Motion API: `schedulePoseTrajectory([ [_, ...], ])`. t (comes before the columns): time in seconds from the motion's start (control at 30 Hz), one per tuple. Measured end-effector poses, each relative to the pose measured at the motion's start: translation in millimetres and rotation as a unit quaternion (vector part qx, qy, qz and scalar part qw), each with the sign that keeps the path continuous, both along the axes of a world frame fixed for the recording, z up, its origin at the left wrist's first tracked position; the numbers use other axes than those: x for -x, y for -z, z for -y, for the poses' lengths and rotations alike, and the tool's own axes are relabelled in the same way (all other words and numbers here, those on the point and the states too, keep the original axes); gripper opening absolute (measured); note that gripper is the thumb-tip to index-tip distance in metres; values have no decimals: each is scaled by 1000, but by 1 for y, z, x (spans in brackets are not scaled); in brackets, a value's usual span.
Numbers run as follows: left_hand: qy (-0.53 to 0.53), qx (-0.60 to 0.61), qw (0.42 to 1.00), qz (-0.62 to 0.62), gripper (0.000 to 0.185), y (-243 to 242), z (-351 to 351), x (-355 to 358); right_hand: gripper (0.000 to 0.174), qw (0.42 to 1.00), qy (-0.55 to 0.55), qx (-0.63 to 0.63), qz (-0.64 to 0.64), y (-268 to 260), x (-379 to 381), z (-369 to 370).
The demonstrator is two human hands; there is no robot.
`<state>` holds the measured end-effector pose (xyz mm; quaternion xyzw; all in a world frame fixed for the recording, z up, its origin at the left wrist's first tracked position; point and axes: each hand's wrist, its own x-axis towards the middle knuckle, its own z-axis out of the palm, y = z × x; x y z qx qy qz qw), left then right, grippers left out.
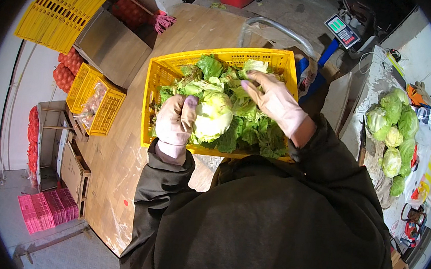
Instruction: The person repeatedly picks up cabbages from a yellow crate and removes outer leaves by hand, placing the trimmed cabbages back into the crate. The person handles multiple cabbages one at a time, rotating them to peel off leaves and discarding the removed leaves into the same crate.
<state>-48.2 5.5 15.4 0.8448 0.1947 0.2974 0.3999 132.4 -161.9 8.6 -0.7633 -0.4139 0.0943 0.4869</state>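
Note:
A yellow plastic crate [222, 51] stands before me, filled with loose, partly wilted lettuce leaves [256, 132]. My left hand [173, 121], in a pale glove with a purple thumb tip, grips the side of a pale green head of iceberg lettuce [214, 115] above the leaves. To the right of that head, my right hand [274, 99], gloved too, hovers over the far right part of the pile with its fingers apart. A pale leaf [256, 66] lies by its fingertips; whether they touch it is hard to tell.
On the white table [373, 87] at right lie several lettuce heads [397, 127] and a knife [363, 141]. A digital scale [341, 31] and a metal cart handle [282, 27] stand beyond the crate. At left are stacked yellow crates [61, 9], an onion crate [106, 113] and pink crates [48, 210].

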Motion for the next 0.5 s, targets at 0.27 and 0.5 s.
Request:
schedulePoseTrajectory([
  [0.27,90,-160,983,-5,20,-22,5,-8,23,947,-287,-14,144,-19,20,4],
  [0.5,43,-117,992,-11,26,-26,7,-2,12,983,-42,169,65,2,-18,2],
])
